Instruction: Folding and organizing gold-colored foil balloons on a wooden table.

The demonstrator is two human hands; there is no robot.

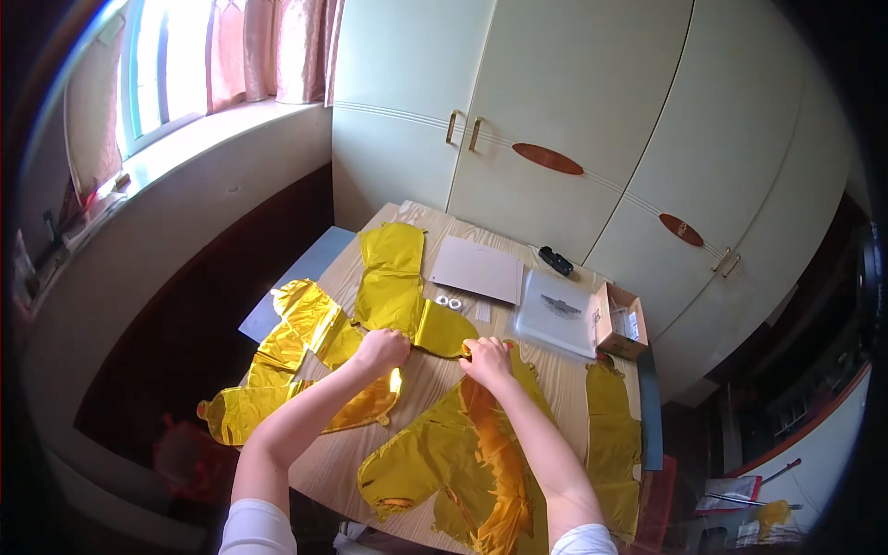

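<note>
A flat, uninflated gold foil balloon, roughly L-shaped with crease lines, lies across the far middle of the table. My left hand is closed on its near edge. At the tip of its right-hand arm, my right hand pinches the foil. Another flat gold foil balloon with wrinkled, shiny folds spreads beside my left forearm. Nearer to me lies a large gold foil balloon, partly covered by my right forearm. A crumpled orange strip runs over it toward the table's front edge.
Two small white rolls sit beside a pale flat board. Further right are a clear plastic package, a black object and an open cardboard box. One more folded gold foil balloon hangs along the right edge. Cabinets stand behind.
</note>
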